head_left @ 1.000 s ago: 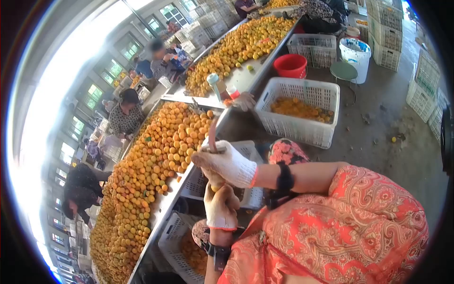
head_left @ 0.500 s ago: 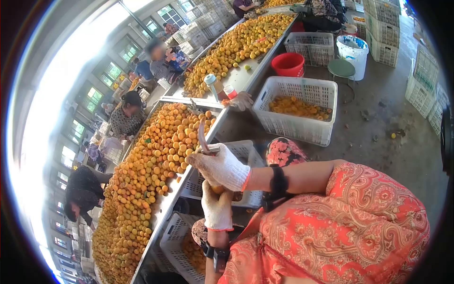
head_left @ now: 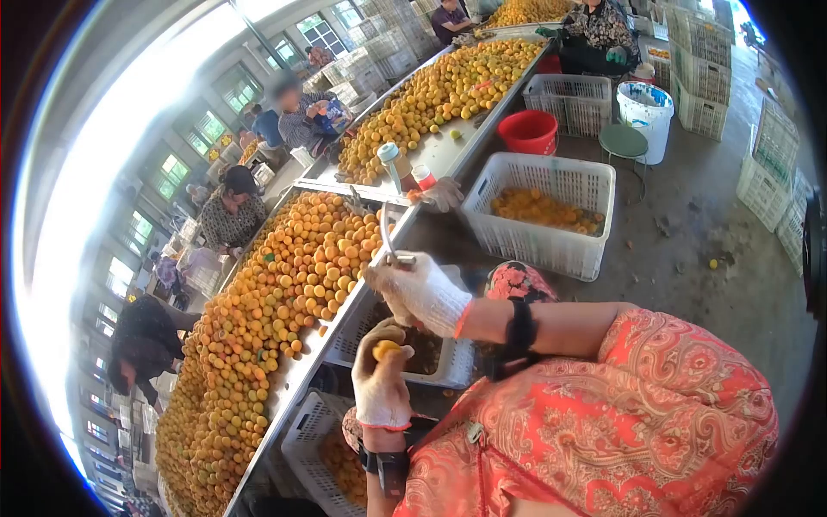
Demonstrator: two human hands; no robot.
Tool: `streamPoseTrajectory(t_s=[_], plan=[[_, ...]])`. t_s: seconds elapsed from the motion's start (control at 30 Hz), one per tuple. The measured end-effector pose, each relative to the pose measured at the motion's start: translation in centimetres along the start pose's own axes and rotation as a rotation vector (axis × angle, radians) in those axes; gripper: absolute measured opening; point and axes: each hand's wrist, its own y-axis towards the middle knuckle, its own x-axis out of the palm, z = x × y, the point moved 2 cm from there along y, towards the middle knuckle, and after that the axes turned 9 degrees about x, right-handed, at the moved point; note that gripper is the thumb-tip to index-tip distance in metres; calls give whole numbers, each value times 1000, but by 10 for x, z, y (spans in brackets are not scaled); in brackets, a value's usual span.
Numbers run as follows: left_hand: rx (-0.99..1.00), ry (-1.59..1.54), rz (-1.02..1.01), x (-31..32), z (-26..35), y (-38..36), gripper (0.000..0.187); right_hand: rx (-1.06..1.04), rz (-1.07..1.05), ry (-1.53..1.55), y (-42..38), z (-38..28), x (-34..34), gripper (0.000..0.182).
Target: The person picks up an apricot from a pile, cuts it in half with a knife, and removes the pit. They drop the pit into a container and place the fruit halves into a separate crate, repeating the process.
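My left hand [head_left: 379,379], in a white knit glove, is closed around a small orange fruit [head_left: 385,349] held over a white crate [head_left: 448,366] below the table edge. My right hand [head_left: 415,291], also gloved, grips a thin curved metal tool [head_left: 388,237] that points up, just above and apart from the fruit. A deep pile of the same orange fruit [head_left: 284,293] covers the long metal table [head_left: 301,370] to my left.
Other people work along the far side of the table [head_left: 228,211]. Two bottles [head_left: 396,168] and a spare glove [head_left: 441,194] lie on a bare stretch of table. White crates [head_left: 551,250] with fruit, a red bucket [head_left: 527,131], a white bucket [head_left: 646,108] and a stool [head_left: 624,142] stand on the floor.
My hands have parted: the right hand with the tool lifted up and away, the left hand dropped lower and now shows the fruit in its fingers.
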Motion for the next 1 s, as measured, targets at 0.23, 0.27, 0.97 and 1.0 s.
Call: streamPoseTrajectory(t_s=[0.23, 0.27, 0.97, 1.0], plan=[[-239, -346, -131, -1, -15, -13, 36, 61, -171, -20, 12, 25, 4, 10], [-167, -402, -139, 2, -13, -12, 37, 62, -241, -59, 16, 24, 4, 10], [-92, -482, 201, -39, 8, -11, 48, -160, -376, -643, 3, 25, -13, 22], [-110, -490, 203, -41, 9, -11, 49, -159, -363, -743, -3, 24, -15, 20]])
